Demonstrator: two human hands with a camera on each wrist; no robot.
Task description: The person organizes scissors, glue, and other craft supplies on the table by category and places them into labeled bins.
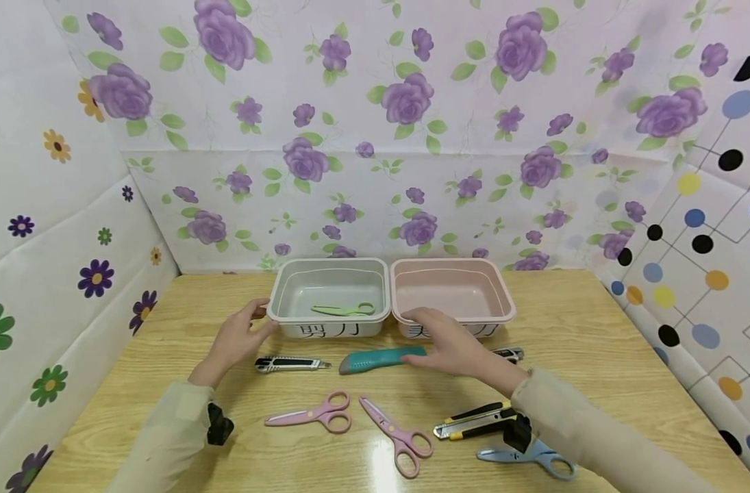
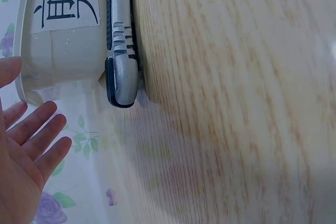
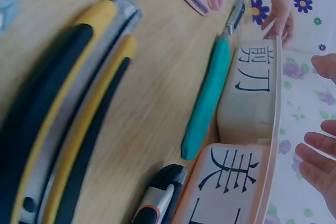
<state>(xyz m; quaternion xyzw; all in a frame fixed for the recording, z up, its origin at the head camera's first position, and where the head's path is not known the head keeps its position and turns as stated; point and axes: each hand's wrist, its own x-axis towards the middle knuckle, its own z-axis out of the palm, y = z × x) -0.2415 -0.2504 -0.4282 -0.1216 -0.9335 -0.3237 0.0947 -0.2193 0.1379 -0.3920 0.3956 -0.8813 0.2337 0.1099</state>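
A grey bin (image 1: 313,323) with a character label holds a pair of green scissors (image 1: 345,310). At its left front corner is my left hand (image 1: 234,340), fingers extended right at the rim; the left wrist view shows the fingers (image 2: 38,132) spread and the palm bare. A labelled pink bin (image 1: 451,294) stands beside the grey one. My right hand (image 1: 451,344) reaches over the pink bin's front left edge, with fingers (image 3: 317,148) loosely extended and nothing held. Below that hand, a teal box cutter (image 1: 375,359) lies on the table, partly covered in the head view.
A silver-and-black box cutter (image 1: 288,364) lies before the grey bin, another cutter (image 1: 511,354) by my right wrist. Nearer are two pink scissors (image 1: 309,414), a yellow-and-black cutter (image 1: 473,421) and blue scissors (image 1: 529,455) under my right forearm. Flowered cloth hangs behind.
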